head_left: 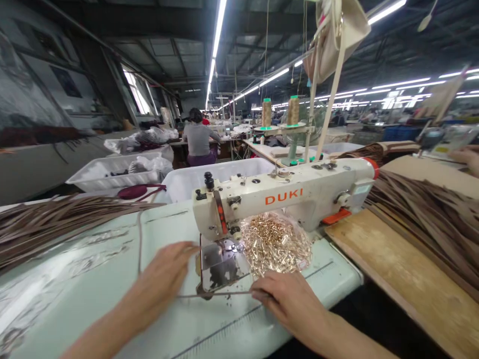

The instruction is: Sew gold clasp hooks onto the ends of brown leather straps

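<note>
Stretching along the front edge of the metal plate point(225, 265) of a sewing machine point(284, 200), a thin strap point(236, 293) is held over the pale green counter point(168, 227).
Its right end is clamped between the bent fingers point(265, 285) of the right hand point(290, 301), just in front of a heap of gold metal clips point(279, 244). The left hand point(159, 274) is held beside the plate, its fingers straight and close together; whether the strap is gripped by them cannot be told, as the hand is blurred. Brown strips point(75, 217) are laid at the left, and another pile point(422, 224) is set at the right beside a wooden board point(404, 279). Two thread spools point(293, 112) are stood behind the machine, and farther back a seated co-worker point(202, 138) in grey is seen from behind.
</note>
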Demonstrator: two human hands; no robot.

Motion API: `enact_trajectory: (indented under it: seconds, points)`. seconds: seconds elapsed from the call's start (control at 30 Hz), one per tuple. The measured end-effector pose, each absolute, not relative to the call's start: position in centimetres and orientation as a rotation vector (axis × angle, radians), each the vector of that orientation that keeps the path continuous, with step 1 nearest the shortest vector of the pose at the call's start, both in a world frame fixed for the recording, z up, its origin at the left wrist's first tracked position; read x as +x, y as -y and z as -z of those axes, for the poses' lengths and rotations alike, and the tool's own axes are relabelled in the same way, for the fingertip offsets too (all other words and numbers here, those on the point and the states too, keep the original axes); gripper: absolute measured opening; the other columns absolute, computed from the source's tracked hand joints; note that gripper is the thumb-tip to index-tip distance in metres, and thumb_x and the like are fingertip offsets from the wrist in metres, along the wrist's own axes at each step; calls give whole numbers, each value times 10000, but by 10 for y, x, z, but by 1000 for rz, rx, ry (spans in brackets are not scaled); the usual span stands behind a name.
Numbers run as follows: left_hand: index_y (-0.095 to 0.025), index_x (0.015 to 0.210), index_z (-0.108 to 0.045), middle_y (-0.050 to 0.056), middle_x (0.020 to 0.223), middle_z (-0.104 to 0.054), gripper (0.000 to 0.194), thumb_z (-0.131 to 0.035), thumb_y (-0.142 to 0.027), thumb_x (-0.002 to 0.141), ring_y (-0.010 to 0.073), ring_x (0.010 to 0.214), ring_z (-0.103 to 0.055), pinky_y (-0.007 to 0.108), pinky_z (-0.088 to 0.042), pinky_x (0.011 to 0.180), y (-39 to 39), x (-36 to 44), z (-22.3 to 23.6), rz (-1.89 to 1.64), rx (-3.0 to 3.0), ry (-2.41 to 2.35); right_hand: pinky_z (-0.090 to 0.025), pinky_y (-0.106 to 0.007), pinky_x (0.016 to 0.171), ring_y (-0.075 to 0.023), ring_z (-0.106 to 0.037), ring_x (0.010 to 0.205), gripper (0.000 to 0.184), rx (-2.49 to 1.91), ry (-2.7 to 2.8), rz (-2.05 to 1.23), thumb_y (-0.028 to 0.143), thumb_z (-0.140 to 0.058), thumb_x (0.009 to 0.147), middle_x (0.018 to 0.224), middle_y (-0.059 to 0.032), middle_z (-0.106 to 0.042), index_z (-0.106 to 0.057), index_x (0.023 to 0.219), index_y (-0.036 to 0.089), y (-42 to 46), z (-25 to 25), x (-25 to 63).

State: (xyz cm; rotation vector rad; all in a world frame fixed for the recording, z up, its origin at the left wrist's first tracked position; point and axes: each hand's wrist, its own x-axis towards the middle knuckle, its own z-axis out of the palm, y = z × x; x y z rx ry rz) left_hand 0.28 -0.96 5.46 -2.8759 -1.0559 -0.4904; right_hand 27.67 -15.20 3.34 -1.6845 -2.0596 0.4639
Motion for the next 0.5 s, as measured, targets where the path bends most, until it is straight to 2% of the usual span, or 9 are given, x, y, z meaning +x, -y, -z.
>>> enact_trajectory:
  seconds: [0.07,0.1,0.17,0.2,0.27,0.3,0.4,0.5]
  points:
    - [-282,1318,-469,21,1323,-521,352,-340,-263,991,177,1217,-485,319,-385,1049,44,34,-38,569,-3246,1011,-394,-251,742,-173,-609,894,297,-1611,2095,-410,164,-510,873,994,-8,-649,-604,1128,284,153,-33,260]
    - [-295,1308,-462,7,1295,-543,328,-343,-289,1003,158,1191,-503,287,-394,1033,58,45,-32,571,-3415,983,-398,-247,736,-173,-607,895,309,-1570,2113,-407,146,-515,855,997,-14,-646,-602,1125,267,153,-33,255]
    - [-286,1170,-538,-14,1084,-637,267,-321,-320,1019,139,1012,-594,235,-456,905,74,59,-26,573,-3593,1022,-405,-218,705,-149,-617,839,202,-1472,2163,-513,166,-485,887,914,-2,-661,-635,1009,226,146,-35,257]
    - [-272,1079,-566,-21,970,-650,267,-312,-330,1022,140,915,-614,225,-469,831,76,60,-25,553,-3609,1067,-404,-198,673,-126,-621,771,206,-1469,2169,-571,197,-440,931,830,16,-667,-645,933,215,139,-38,264]
    - [-242,938,-569,-20,827,-628,287,-309,-333,1019,152,789,-614,228,-460,717,75,55,-23,518,-3518,1170,-395,-176,602,-95,-605,628,358,-1582,2137,-622,242,-321,996,679,40,-652,-648,858,201,120,-44,287]
    - [-231,910,-556,-13,806,-618,280,-311,-319,1015,161,764,-611,235,-451,690,73,50,-22,508,-3441,1193,-388,-187,574,-100,-589,579,400,-1783,2053,-463,274,-292,1008,643,37,-644,-648,844,194,108,-47,302]
    - [-210,972,-536,22,838,-624,255,-286,-159,972,177,705,-617,252,-445,637,72,34,-16,456,-3211,1094,-400,-259,693,-185,-621,778,284,-1951,1971,-240,234,-392,960,855,-76,-687,-655,904,142,69,-51,339]
    - [-219,1145,-523,47,942,-642,435,-280,3,861,177,743,-631,247,-474,661,81,26,-11,473,-3018,992,-401,-275,792,-216,-614,926,155,-1977,2048,-225,177,-536,873,979,-105,-684,-668,948,144,39,-47,352]
